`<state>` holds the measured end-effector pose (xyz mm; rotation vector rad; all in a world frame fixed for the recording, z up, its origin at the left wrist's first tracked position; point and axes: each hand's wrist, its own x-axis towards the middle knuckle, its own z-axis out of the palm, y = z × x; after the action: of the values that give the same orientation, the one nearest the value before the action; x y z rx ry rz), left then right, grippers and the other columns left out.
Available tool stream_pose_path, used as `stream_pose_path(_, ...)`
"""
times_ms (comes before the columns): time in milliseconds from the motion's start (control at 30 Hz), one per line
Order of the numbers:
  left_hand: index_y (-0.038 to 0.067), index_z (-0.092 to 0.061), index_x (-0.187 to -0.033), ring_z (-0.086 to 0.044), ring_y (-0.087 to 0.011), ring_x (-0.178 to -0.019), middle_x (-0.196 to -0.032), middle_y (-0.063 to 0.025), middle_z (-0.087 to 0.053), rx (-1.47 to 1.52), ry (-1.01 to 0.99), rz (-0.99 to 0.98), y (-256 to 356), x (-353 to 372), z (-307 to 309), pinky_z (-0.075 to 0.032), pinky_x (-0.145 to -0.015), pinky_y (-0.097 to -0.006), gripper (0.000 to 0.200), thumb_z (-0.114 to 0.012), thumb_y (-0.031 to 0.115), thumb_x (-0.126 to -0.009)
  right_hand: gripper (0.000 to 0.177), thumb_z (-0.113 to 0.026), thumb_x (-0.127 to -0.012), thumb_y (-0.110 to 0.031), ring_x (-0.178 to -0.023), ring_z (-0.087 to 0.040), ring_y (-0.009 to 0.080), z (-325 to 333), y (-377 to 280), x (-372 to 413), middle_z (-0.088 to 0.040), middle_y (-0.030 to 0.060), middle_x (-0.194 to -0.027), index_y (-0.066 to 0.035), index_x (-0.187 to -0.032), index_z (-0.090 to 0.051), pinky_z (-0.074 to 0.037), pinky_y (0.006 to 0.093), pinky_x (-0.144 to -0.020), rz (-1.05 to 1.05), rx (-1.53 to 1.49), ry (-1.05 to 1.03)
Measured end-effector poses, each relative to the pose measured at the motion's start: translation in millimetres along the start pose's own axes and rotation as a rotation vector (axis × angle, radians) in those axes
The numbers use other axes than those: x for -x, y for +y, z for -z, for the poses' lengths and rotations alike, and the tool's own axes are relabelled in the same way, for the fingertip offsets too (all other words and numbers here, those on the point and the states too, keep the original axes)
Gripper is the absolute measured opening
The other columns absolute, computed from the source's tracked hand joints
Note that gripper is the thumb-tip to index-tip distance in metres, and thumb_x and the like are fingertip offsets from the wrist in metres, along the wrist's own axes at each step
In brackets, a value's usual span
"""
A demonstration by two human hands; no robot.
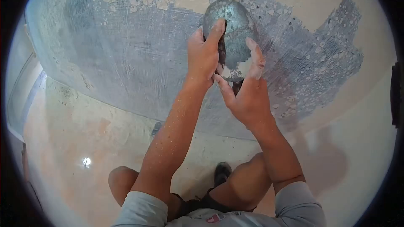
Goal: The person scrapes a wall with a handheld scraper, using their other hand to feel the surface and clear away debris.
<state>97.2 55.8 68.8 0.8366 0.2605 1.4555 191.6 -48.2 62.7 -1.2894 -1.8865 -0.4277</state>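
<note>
A rounded grey metal plate (237,29), oval in outline, is held up in front of the wall, with pale plaster on its lower end. My left hand (206,52) is closed round its left side, the thumb lying on the metal face. At the plate's lower right, my right hand (248,88) has its thumb at the bottom edge and whitened fingers against the face. A dark part shows beneath the plate, mostly hidden by the hands. Behind it the wall (147,54) bears grey-blue, scratched and pitted plaster beside smooth cream areas.
The dusty floor (101,130) meets the wall's curved lower edge. A small dark object (156,128) lies by that edge. My bent legs and a dark shoe (222,173) are below the hands. A white ledge or frame (19,88) stands at the far left.
</note>
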Motion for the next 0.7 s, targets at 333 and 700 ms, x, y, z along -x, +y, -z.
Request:
stream_pose_path(333,0.000,-0.067,-0.104,-0.061,-0.0079,-0.072,-0.087,-0.0027,-0.067,-0.014,-0.051,0.017,0,6,4,-0.049,-0.061,-0.0267,0.034,-0.069,0.034,-0.099,0.098,-0.079,-0.087,-0.018,-0.100,-0.071,0.0462,-2,-8,7,-0.046,0.0326,-0.147,0.003,-0.156,-0.012,-0.060,0.0429,-0.077,-0.016,0.029,0.028)
stream_pose_path(700,0.001,-0.068,-0.101,-0.060,-0.0077,-0.072,-0.088,-0.0020,-0.068,0.018,-0.012,0.077,-8,13,3,-0.050,-0.063,-0.0269,0.032,-0.068,0.034,-0.100,0.094,-0.079,-0.087,-0.011,-0.128,-0.054,0.0454,2,-13,20,-0.037,0.0310,-0.149,0.006,-0.155,-0.016,-0.048,0.0476,-0.103,-0.135,-0.127,-0.040)
